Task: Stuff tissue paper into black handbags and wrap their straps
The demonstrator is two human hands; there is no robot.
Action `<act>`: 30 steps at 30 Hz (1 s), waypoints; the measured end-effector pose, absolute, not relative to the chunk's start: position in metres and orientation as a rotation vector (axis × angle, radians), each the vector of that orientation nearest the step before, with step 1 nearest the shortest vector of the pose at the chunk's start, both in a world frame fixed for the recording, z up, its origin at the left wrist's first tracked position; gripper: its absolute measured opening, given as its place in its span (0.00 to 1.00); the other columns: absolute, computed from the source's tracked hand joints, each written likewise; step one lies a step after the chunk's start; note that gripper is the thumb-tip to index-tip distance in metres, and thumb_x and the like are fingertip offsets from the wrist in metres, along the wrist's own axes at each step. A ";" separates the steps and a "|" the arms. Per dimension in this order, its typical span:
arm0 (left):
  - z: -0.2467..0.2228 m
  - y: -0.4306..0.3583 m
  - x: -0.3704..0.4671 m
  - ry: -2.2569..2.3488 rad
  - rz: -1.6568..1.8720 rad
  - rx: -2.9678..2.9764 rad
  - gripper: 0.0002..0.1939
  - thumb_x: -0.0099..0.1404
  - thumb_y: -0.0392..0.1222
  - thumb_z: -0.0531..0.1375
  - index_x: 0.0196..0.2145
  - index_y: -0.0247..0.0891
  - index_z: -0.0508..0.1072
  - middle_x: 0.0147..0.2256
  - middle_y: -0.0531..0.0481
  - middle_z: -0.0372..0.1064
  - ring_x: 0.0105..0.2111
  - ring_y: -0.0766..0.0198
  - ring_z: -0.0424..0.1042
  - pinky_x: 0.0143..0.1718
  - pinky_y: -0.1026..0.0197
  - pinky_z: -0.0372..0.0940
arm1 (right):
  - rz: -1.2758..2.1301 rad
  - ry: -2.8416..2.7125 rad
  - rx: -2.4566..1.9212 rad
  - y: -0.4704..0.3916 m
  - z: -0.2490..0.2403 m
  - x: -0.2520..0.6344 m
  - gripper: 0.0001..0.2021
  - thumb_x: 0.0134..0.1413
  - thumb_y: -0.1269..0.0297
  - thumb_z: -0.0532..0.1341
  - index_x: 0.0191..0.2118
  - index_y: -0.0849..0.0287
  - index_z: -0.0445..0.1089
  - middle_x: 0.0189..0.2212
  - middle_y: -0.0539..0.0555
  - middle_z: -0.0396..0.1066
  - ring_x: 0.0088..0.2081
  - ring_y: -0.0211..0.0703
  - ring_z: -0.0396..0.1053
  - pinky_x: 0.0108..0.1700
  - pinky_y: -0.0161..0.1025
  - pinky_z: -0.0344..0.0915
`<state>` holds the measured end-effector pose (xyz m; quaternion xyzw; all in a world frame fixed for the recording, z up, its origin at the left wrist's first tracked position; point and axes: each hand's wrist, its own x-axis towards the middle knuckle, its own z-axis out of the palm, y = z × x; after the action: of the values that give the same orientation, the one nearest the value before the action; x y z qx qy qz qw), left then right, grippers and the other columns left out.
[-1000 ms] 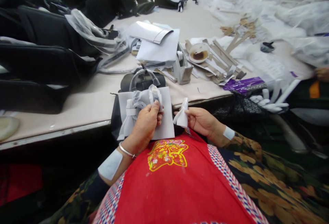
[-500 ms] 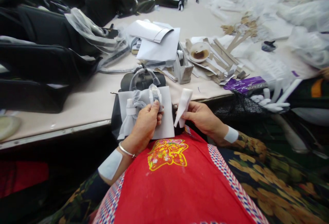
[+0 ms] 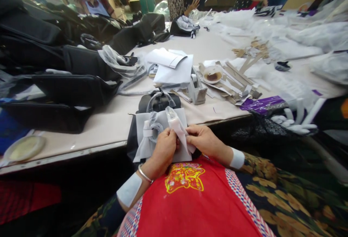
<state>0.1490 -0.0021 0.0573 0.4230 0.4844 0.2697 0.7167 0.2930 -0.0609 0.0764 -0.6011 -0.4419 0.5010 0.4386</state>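
Observation:
A black bag rests at the table's front edge, its plastic-wrapped handle standing up. Over its front lies a white sheet, with a coiled wrapped strap on the left part. My left hand pinches the lower part of a wrapped strap end and the white foam strip laid round it. From the right, my right hand has its fingers closed on the strip's other edge. The fingertips of both hands are close together.
White papers, a small grey box, a bowl of brown stuff and cardboard strips lie behind the bag. Black bags fill the left; plastic wrapping covers the right. People are at the far side.
My right hand has moved left, bringing the foam strip from beside the bag onto the wrapped strap end. The view has tilted up, showing people at the back.

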 end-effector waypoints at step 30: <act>0.078 -0.016 0.152 1.079 0.704 1.185 0.09 0.61 0.44 0.59 0.29 0.36 0.70 0.25 0.52 0.68 0.25 0.66 0.62 0.25 0.66 0.60 | 1.434 -0.932 -1.396 -0.065 0.094 0.284 0.15 0.48 0.52 0.66 0.26 0.61 0.71 0.20 0.48 0.66 0.22 0.35 0.58 0.24 0.34 0.54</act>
<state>0.1518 -0.0164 0.0777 0.5196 0.4733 0.3088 0.6408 0.2844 -0.0655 0.0944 -0.5647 -0.3769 0.5800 0.4502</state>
